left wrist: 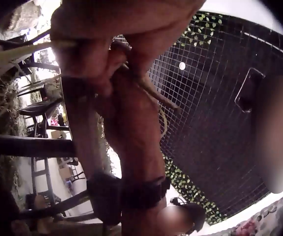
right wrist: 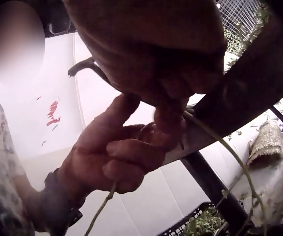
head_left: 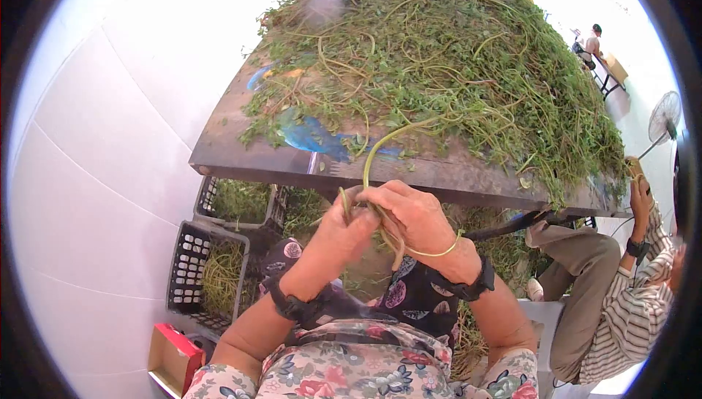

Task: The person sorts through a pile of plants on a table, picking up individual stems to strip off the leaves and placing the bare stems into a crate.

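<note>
Both hands meet in front of the body, just off the table's near edge. The left hand (head_left: 342,229) curls its fingers and thumb round a plant stem, whose end pokes up past the thumb. Close beside it, the right hand (head_left: 415,222) grips a long green stem (head_left: 370,158) that arches up onto the leafy heap (head_left: 439,70). A thicker brownish stem end (head_left: 399,254) hangs below the right fingers. From the right wrist view, a thin stem (right wrist: 101,209) trails below the left hand (right wrist: 124,152). Fingertips of the two hands overlap there, hiding part of the stems.
The dark wooden table (head_left: 234,132) carries the heap of vines. At the left stand black crates (head_left: 191,267) holding plants, and a red-edged box (head_left: 179,348). A seated person in a striped shirt (head_left: 621,318) is at the right, near a fan (head_left: 664,115).
</note>
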A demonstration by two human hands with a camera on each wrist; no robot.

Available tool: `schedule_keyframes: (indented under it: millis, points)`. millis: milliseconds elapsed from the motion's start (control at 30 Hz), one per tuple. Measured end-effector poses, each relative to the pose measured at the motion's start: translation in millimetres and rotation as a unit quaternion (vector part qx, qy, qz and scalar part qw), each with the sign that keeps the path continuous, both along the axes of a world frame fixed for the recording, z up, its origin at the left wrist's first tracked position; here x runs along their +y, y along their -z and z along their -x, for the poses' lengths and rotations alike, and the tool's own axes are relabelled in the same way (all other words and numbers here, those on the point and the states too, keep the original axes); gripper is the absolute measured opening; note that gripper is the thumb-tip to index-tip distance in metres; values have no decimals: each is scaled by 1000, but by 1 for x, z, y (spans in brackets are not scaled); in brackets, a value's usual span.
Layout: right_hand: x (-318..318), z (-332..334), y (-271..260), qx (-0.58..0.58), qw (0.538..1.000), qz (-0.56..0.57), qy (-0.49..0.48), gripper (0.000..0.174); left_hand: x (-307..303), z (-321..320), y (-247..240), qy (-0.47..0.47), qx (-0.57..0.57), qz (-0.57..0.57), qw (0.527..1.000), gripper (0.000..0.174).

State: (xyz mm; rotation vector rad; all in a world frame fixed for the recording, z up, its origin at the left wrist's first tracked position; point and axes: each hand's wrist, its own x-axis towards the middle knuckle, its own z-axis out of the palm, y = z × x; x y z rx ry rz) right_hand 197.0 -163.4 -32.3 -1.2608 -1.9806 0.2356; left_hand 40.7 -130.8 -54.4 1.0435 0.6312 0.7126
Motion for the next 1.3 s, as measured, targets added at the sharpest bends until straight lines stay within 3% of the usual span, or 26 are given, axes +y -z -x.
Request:
schedule_keyframes:
  millis: [133,233,267,400,433,500,633,700,833,933,967,1100,1167,1267,1300]
  points:
    - [-1,2,-3,17,997,68,24,30,-6,-3,-3,9,-41,41,998,30]
    - [5,-14,-9,-48,992,97,72,28,-1,-4,-12,-12,-32,47,998,22]
    - [11,-28,-13,-30,996,63,55,26,2,0,-15,-14,-38,58,997,21]
    - [34,-87,-29,-55,978,111,167,32,12,20,-24,35,-72,47,996,21]
    - [42,-109,-24,-97,976,80,177,33,6,17,-33,1,-39,15,999,20]
    - [60,-152,-9,-181,964,18,195,36,8,29,-39,27,-48,-7,998,19]
    - [46,-165,-63,15,956,206,208,32,14,58,-49,-24,-43,-49,998,16]
    - [37,-168,-74,188,898,270,292,31,17,72,-50,-63,-65,-79,993,15]
    - [35,-218,-42,288,883,202,309,32,18,91,-57,-147,-113,-82,979,15]
    - [28,-221,-40,280,884,220,302,34,24,95,-45,-158,-144,-29,976,16]
    - [25,-219,-43,237,883,214,344,36,24,91,-42,-157,-141,-3,977,16]
    - [29,-244,-41,62,914,80,394,33,22,80,-24,-119,-148,29,981,18]
    - [22,-240,-50,54,914,45,400,30,22,74,-18,-110,-146,30,983,21]
    - [7,-201,-77,53,885,275,372,24,22,69,-12,-40,-190,29,981,20]
    - [10,-205,-67,-53,906,287,307,21,23,66,-10,-27,-203,40,978,20]
